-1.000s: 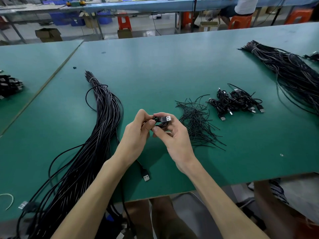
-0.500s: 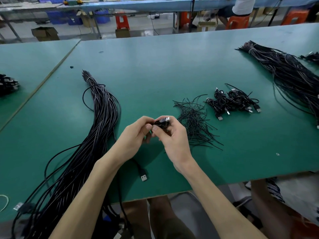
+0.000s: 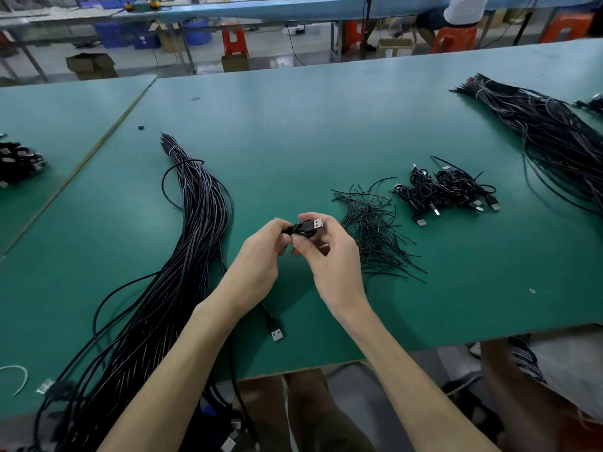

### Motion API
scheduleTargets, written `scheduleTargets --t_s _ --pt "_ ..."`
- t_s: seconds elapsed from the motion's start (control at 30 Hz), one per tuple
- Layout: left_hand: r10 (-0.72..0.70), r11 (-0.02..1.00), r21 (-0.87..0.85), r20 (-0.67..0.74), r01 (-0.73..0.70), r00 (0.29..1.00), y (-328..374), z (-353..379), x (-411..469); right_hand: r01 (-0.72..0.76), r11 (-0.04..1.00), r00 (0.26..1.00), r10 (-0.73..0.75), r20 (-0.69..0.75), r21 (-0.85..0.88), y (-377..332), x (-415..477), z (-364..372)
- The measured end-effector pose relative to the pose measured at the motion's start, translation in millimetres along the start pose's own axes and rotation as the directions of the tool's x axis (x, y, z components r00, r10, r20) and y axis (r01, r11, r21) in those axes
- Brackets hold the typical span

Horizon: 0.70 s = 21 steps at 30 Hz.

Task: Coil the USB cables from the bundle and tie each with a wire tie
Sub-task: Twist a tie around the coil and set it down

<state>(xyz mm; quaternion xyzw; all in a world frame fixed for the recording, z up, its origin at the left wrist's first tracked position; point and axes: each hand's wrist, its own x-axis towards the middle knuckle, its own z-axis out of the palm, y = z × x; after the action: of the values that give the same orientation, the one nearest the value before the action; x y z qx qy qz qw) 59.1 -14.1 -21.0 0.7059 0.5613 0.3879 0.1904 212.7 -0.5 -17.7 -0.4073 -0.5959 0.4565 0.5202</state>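
Both hands meet over the middle of the green table [image 3: 310, 125]. My left hand [image 3: 257, 259] and my right hand [image 3: 329, 256] pinch a small coiled black USB cable [image 3: 306, 227]; its silver plug sticks out above my right fingers. A long bundle of black USB cables [image 3: 192, 223] lies to the left and trails off the front edge. A loose USB plug [image 3: 276, 334] lies under my left wrist. A pile of thin black wire ties [image 3: 372, 223] lies just right of my hands. Beyond it sits a heap of coiled cables [image 3: 447, 190].
A second big cable bundle [image 3: 554, 135] stretches along the far right. More dark parts [image 3: 18, 161] sit on the neighbouring table at left. A person's leg [image 3: 509, 386] is at the lower right beside the table edge. Stools and boxes stand behind.
The hands stay together on the coiled cable, with the fingers shifting slightly around it. The plug has tipped a little. The view has moved a bit.
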Motion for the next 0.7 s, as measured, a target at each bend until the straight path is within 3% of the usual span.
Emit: scheduleTargets --t_s 0.23,0.47,0.7 --pt "-0.072 0.992 -0.108 -0.022 0.07 0.997 5.3 4.6 0.6 -0.076 0.994 0.996 0.072 0.055 0.082 3.7 1.7 -2.2" --pt "-0.182 0.946 -0.289 -0.091 0.149 0.979 21.1 14.5 0.6 -0.073 0.997 0.997 0.073 0.017 0.023 5.5 1.3 -1.0" --pt "-0.232 0.916 -0.359 -0.11 0.179 0.967 27.2 20.1 1.9 -0.054 0.996 0.998 0.052 -0.026 -0.067 3.0 0.3 -0.8"
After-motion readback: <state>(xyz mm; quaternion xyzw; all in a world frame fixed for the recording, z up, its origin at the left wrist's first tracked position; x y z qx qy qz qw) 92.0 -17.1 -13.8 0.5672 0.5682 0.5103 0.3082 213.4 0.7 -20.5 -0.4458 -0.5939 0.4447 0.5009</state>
